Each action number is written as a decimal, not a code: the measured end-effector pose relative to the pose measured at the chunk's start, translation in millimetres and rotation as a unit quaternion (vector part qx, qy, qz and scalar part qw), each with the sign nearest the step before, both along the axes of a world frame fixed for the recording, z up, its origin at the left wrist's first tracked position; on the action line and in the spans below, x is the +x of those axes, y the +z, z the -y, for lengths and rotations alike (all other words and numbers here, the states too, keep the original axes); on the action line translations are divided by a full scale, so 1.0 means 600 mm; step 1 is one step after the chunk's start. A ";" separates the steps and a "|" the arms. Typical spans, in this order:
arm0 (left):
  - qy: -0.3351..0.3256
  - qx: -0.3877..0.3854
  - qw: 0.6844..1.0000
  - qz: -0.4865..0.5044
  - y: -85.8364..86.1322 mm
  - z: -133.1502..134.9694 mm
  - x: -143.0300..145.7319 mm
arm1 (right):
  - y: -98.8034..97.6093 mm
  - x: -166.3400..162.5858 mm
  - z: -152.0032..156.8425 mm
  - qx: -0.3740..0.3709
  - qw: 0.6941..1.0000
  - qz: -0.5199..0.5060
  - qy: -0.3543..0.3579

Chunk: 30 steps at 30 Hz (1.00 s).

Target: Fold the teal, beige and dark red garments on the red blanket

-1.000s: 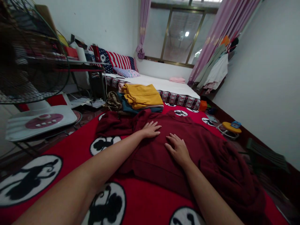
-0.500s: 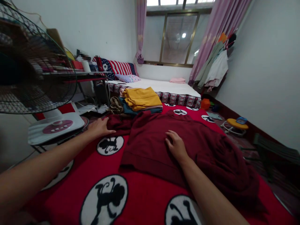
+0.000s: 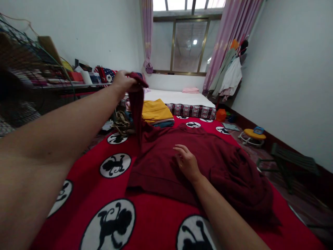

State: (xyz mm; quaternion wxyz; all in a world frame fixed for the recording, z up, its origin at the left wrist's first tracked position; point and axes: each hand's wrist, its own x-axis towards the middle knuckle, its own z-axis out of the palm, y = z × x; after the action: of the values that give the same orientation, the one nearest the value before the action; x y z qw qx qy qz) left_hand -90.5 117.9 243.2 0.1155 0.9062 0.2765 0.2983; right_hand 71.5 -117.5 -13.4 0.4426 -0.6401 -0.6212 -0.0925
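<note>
One maroon sleeve hangs clenched in the left hand; the right hand, slack, grips nothing; swinging the sleeve sideways could topple the folded clothes.

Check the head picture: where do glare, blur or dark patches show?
Head view, top: glare whitens the upper panes of the window; head view, left edge: the fan is dark and blurred; head view, middle: the sweater reads clearly enough, though its bunched folds are dim.
</note>
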 end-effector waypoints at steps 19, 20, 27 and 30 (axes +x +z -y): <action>-0.021 -0.142 0.942 -0.302 -0.312 0.154 -0.139 | 0.032 -0.049 0.019 -0.135 0.979 0.040 0.146; -0.022 -0.146 0.944 -0.296 -0.316 0.159 -0.145 | 0.036 -0.062 0.021 -0.147 0.973 0.052 0.168; -0.016 -0.199 0.957 -0.209 -0.325 0.163 -0.133 | 0.038 -0.069 0.011 -0.152 0.983 0.061 0.086; -0.038 -0.249 0.954 -0.163 -0.321 0.160 -0.128 | 0.040 -0.013 -0.007 -0.142 0.984 0.025 -0.101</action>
State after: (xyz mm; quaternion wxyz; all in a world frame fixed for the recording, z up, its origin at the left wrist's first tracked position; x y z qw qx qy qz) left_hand -167.4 21.7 50.3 0.3019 0.8948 0.3227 0.0636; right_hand 63.8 -113.1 10.5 0.3202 -0.7536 -0.5705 -0.0637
